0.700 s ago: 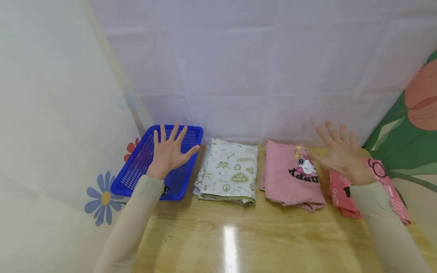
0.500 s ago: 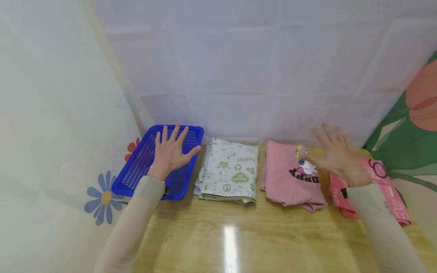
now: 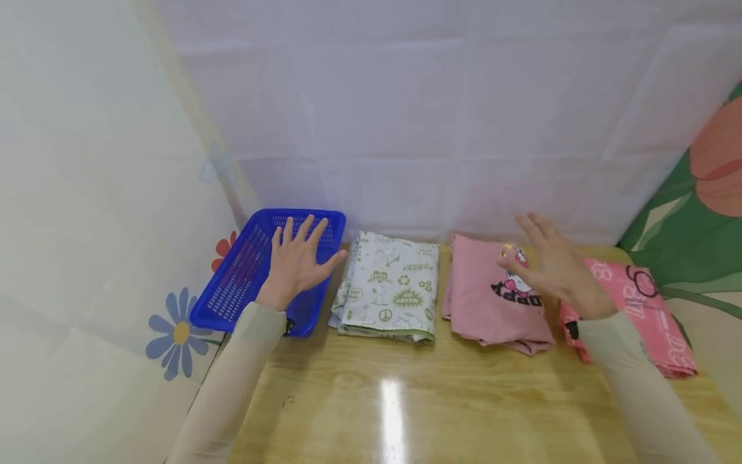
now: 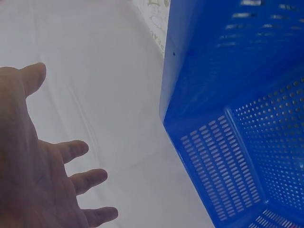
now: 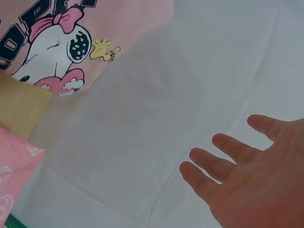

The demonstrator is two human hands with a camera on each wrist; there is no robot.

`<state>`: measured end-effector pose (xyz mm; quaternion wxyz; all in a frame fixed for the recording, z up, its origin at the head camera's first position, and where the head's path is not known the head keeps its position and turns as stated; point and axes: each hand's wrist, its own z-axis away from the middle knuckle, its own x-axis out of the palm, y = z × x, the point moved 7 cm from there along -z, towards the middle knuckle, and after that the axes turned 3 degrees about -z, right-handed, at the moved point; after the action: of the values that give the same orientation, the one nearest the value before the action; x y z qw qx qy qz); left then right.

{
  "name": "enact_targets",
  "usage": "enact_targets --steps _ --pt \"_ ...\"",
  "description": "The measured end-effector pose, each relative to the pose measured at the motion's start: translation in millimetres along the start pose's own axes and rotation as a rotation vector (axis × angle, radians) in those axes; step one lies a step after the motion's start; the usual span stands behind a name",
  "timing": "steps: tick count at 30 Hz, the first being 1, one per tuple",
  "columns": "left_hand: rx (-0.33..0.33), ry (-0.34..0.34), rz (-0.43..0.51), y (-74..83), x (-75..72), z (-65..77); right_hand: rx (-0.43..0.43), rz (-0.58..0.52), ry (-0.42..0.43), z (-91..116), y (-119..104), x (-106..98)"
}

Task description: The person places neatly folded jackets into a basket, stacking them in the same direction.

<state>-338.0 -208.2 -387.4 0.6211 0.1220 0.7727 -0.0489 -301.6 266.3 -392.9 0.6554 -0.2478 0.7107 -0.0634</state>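
My left hand [image 3: 295,267] hovers over the blue plastic basket [image 3: 199,316], fingers spread and holding nothing. In the left wrist view the basket's perforated wall [image 4: 218,166] stands apart from the fingers. My right hand [image 3: 559,270] is raised between two folded garments, its fingers spread and grasping nothing. Left of it lies a folded pink garment [image 3: 484,303] with a cartoon dog print, partly covered by the fingers in the head view. A brighter pink folded garment [image 3: 655,322] with white lettering lies to the right, partly behind the wrist. A white folded cloth with green prints [image 3: 388,290] sits beside the basket.
The wooden table [image 3: 348,399] carries the row of garments and the basket. A pale cloth backdrop [image 3: 382,129] rises behind them. Side panels show a blue flower [image 3: 174,335] on the left and green leaves [image 3: 695,245] on the right.
My right hand has moved left toward the cartoon-print garment and turned more side-on. My left hand has shifted slightly right above the basket. Garments and basket stay where they were.
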Motion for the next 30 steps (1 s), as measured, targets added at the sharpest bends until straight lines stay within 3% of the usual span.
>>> enact_targets --steps 7,12,23,30 --pt "-0.046 0.002 0.128 5.3 10.7 2.9 -0.018 -0.058 -0.02 1.7 -4.6 12.7" --pt "-0.059 -0.007 0.184 12.5 17.0 3.9 -0.033 -0.162 0.017 5.1 -8.9 22.9" --pt "-0.082 -0.033 0.225 25.0 29.6 5.0 -0.099 -0.267 0.091 2.1 -21.6 43.8" --pt "-0.083 -0.049 0.247 35.1 35.4 8.5 -0.154 -0.322 0.089 0.6 -34.3 57.4"
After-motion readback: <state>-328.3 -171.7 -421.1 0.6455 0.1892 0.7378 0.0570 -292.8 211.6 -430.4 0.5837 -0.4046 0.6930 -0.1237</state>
